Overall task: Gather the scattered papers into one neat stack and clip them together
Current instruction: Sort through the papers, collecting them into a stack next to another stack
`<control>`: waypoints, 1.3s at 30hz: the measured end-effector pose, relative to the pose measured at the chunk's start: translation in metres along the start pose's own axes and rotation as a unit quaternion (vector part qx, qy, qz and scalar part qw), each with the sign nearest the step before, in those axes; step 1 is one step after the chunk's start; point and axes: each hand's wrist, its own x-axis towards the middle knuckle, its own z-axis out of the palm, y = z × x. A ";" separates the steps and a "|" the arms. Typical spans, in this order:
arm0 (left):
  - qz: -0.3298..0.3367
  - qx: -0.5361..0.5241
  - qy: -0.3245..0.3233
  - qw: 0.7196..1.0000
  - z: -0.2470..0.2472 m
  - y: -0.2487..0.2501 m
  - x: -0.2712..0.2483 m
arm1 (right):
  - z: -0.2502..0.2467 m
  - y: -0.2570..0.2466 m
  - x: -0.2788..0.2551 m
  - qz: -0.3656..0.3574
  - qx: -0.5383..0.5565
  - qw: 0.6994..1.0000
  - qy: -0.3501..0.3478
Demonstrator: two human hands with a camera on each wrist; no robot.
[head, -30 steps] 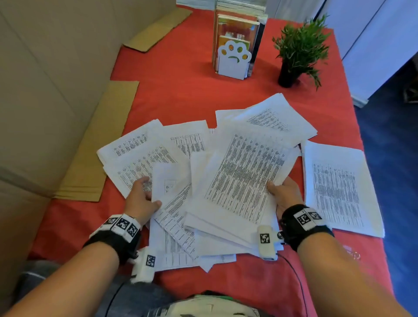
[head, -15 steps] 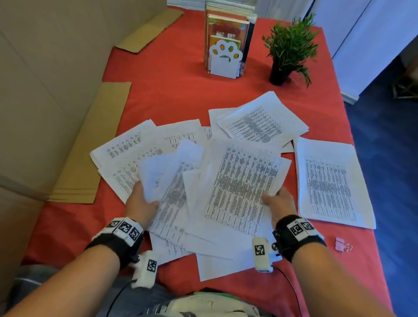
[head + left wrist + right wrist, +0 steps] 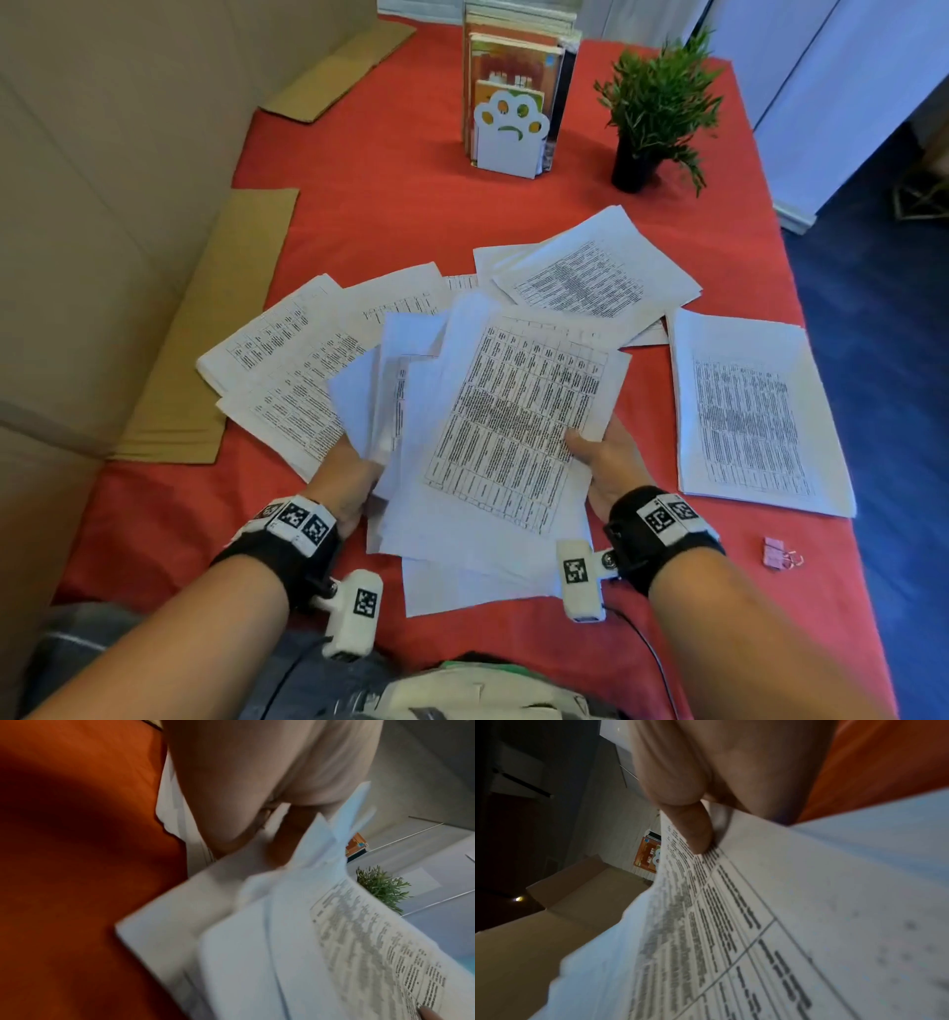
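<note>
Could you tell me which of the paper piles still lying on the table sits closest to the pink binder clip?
The pile at the right edge, lying apart from the rest; the pink binder clip sits just off its near corner.

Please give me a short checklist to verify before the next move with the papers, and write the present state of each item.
1. Left hand grips the left side of the gathered bundle: ok.
2. Right hand pinches the right side of the bundle, thumb on top: ok.
3. Bundle edges are aligned: not ok, the sheets fan out unevenly.
4. All papers are collected: not ok; the left sheets, the far sheets and the right pile lie on the red tablecloth.
5. Pink binder clip is within reach, beside the right wrist: ok.
6. Number of sheets in the bundle: cannot tell.
</note>
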 end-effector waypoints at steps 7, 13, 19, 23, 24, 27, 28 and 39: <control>0.048 0.073 -0.043 0.995 0.009 0.004 0.002 | 0.004 -0.003 -0.002 -0.015 -0.057 0.998 0.006; -0.005 0.015 -0.012 1.000 0.008 0.004 -0.001 | 0.005 -0.001 0.003 -0.054 -0.064 0.996 0.023; 0.007 -0.021 -0.061 0.998 0.004 0.009 -0.003 | 0.014 -0.006 0.003 -0.044 -0.073 0.989 -0.121; 0.038 -0.002 0.020 0.999 0.023 0.024 -0.003 | 0.023 -0.010 0.001 -0.084 -0.112 0.989 -0.038; 0.048 0.002 0.079 0.996 0.022 0.027 0.001 | 0.020 -0.011 0.003 -0.099 -0.131 0.986 0.015; 0.007 0.107 0.290 0.951 0.000 0.022 0.019 | 0.003 -0.013 0.006 -0.089 -0.209 0.961 0.159; -0.046 0.162 0.338 0.926 -0.008 0.018 0.023 | -0.002 -0.013 0.004 -0.080 -0.217 0.954 0.188; 0.046 0.197 0.311 0.928 -0.026 0.007 0.037 | -0.022 -0.012 0.001 -0.030 -0.198 0.964 0.173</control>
